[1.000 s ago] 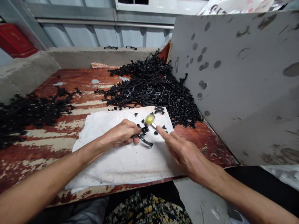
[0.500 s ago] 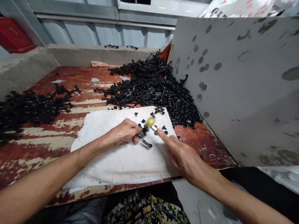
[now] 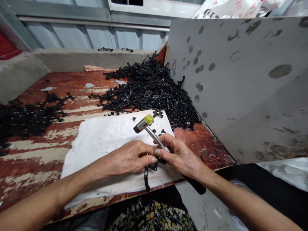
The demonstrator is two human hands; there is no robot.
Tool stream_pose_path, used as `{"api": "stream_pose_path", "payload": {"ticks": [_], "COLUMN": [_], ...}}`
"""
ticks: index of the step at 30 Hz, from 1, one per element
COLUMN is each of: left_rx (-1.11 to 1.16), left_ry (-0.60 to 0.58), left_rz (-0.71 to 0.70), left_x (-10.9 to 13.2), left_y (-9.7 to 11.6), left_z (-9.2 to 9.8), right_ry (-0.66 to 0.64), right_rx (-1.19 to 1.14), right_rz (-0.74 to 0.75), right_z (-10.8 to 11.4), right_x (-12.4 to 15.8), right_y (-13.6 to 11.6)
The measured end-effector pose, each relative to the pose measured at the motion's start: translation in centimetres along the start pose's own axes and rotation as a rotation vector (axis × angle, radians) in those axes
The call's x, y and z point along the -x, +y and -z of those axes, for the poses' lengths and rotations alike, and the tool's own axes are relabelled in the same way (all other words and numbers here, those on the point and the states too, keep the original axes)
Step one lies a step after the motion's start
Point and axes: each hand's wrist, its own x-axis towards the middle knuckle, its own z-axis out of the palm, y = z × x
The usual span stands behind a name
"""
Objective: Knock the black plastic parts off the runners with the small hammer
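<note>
Shiny metal hammer shaft point(image 3: 156, 138), matt cloth point(image 3: 101, 138), flaking tabletop point(image 3: 77, 80), rough concrete ledge point(image 3: 69, 61)

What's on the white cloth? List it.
The white cloth bears a jointed black piece and small black parts on its far half. The mallet, left hand, right hand and held black link cover some of it; anything beneath them is hidden.

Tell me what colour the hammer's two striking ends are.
The hammer has a yellow end and a black end, clearest in the head camera's view.

the right hand point(image 3: 182, 157) holds a hammer point(image 3: 154, 135) over white cloth point(image 3: 103, 138).
</note>
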Motion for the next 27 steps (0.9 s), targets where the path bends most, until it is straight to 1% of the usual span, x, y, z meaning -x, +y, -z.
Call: {"api": "stream_pose_path", "payload": {"ticks": [1, 3, 5, 7, 9, 11, 14, 15, 18, 20, 23, 27], "left_rx": [0.038, 0.172, 0.375, 0.616, 0.819, 0.916, 0.905, 0.882, 0.818, 0.807, 0.821, 0.84], "left_ry": [0.075, 0.235, 0.345, 0.41, 0.467, 0.455, 0.376, 0.371, 0.439, 0.483, 0.507, 0.524], "left_rz": [0.02, 0.1, 0.202, 0.272, 0.302, 0.292, 0.276, 0.274, 0.26, 0.273, 0.333, 0.365], "left_x": [0.1, 0.3, 0.6, 0.8, 0.9, 0.7, 0.0, -0.3, -1.2, -1.8, -2.6, -3.2], "left_y": [-0.1, -0.4, -0.5, -0.5, -0.3, 0.0, 0.2, 0.3, 0.2, 0.0, -0.1, -0.2], "left_z": [-0.2, -0.6, -0.8, -1.1, -1.4, -1.9, -2.3, -2.3, -1.8, -1.1, -0.3, 0.0], "right_ry": [0.014, 0.081, 0.155, 0.204, 0.225, 0.231, 0.215, 0.209, 0.217, 0.255, 0.311, 0.316], "right_rx": [-0.047, -0.108, -0.135, -0.157, -0.187, -0.214, -0.235, -0.235, -0.233, -0.252, -0.327, -0.391], "right_rz": [-0.002, -0.013, -0.039, -0.065, -0.083, -0.095, -0.11, -0.114, -0.123, -0.133, -0.157, -0.18], "right_z": [0.0, 0.0, 0.2, 0.3, 0.3, 0.2, 0.0, 0.0, 0.1, 0.2, 0.4, 0.5], "right_x": [0.3, 0.7, 1.0, 1.1, 1.1, 1.0, 0.9, 0.9, 1.4, 1.9, 2.6, 2.9], "right_y": [0.0, -0.1, -0.2, -0.3, -0.2, -0.1, 0.1, 0.1, 0.5, 0.9, 1.8, 2.5]}}
